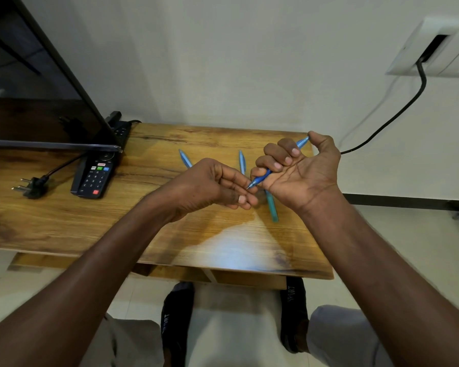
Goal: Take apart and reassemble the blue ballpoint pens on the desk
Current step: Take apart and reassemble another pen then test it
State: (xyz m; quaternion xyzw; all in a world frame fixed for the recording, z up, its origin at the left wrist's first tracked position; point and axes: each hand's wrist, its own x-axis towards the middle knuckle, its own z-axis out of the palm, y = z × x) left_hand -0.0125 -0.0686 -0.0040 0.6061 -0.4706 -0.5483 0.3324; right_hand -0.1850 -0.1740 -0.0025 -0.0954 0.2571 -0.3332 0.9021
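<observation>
Two hands meet above the wooden counter [64, 221]. The right hand [300, 170] has its fingers [278, 152] wrapped around a blue pen [263, 178], held up off the counter. The left hand [210, 186] pinches the pen's tip. Three more blue pens [185, 158] lie on the counter under the hands. A black remote [94, 178] lies to the left.

Head view, facing down, close over desk [64, 221]

"SPORT" on right slipper [293, 313]; partial "…ORT" on left slipper [176, 321]. Remote [94, 176] digits unreadable.
</observation>
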